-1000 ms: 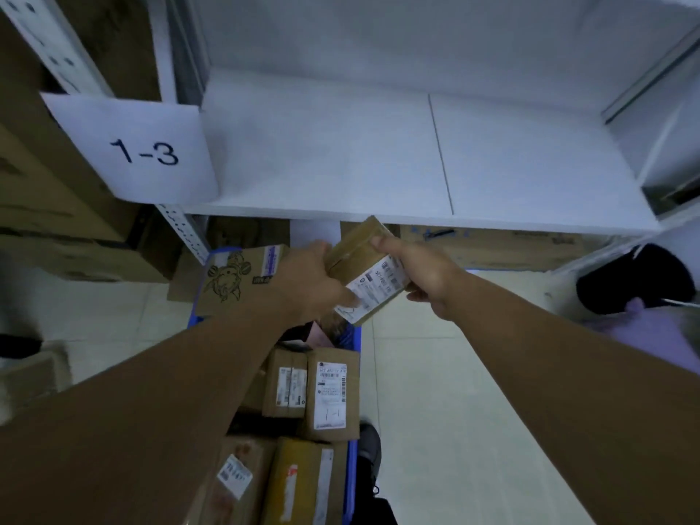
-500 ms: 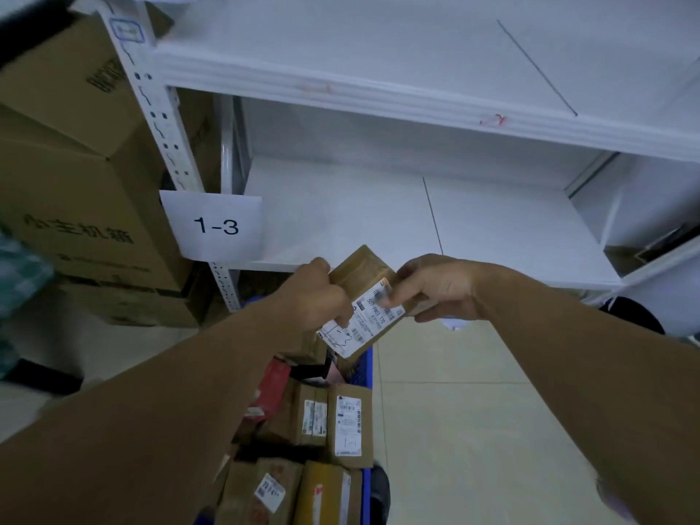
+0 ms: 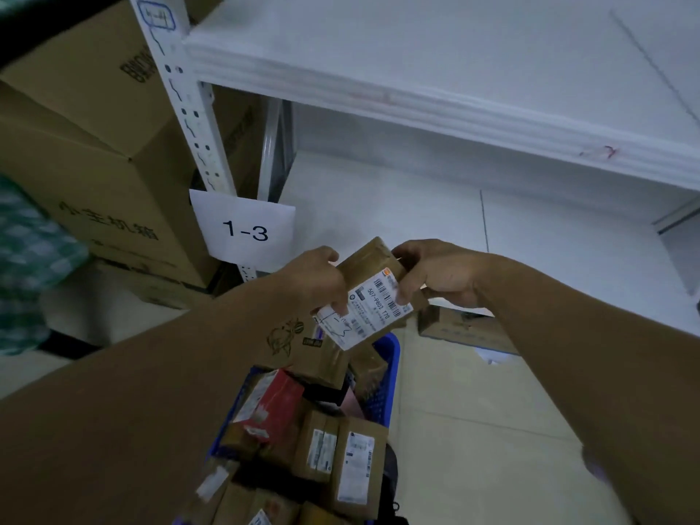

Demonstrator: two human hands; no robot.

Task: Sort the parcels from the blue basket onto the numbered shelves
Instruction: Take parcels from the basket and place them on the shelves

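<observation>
Floor carries the blue basket — flat carton lies under shelf 1-3

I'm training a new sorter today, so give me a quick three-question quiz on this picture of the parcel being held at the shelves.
1. True or false: both the left hand and the right hand hold the small brown parcel.
2. The paper sign on the shelf post reads: A) 1-3 B) 2-5 C) 4-1.
3. Fill in: the red box lies in the ___ basket.
Key: 1 true; 2 A; 3 blue.
</observation>
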